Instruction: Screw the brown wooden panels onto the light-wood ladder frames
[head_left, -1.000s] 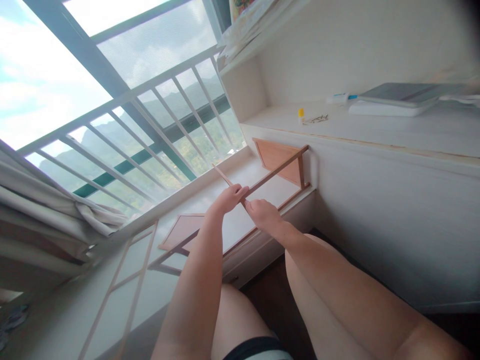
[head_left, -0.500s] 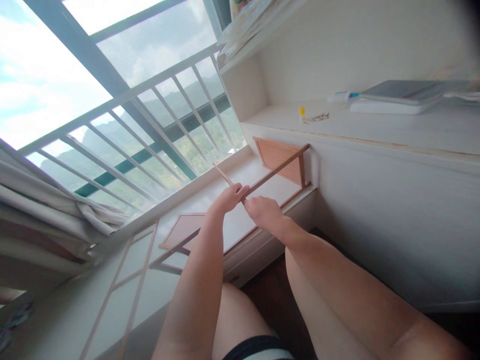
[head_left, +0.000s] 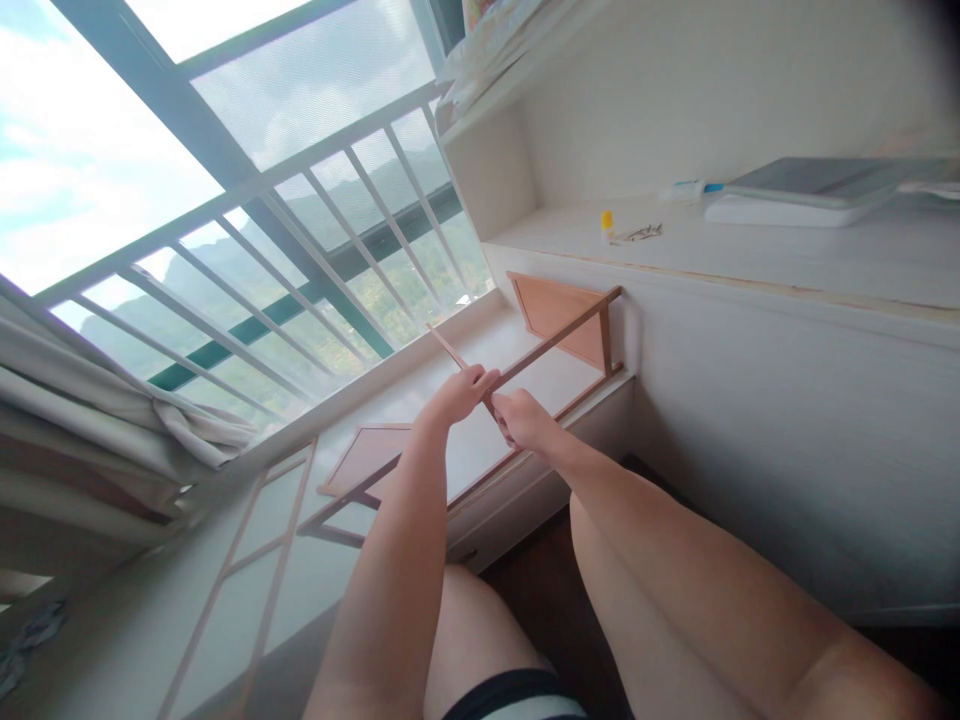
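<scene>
A brown wooden frame stands on the white ledge, with a panel at its right end and another panel toward the left. Between them runs a long rail, and a thin crossbar meets it in the middle. My left hand is closed around the rail at this joint. Just below and right of it, my right hand is a fist against the joint. Whatever sits inside that fist is hidden by the fingers.
A ladder-like wooden frame lies on the ledge at left. On the white shelf at right are a small yellow-capped bottle, a pile of small screw-like pieces and a flat grey device. Railings and a curtain border the window.
My right hand has turned at the wrist and shifted slightly, so its curled fingers now show below the joint. The left hand and the wooden frame stay in place.
</scene>
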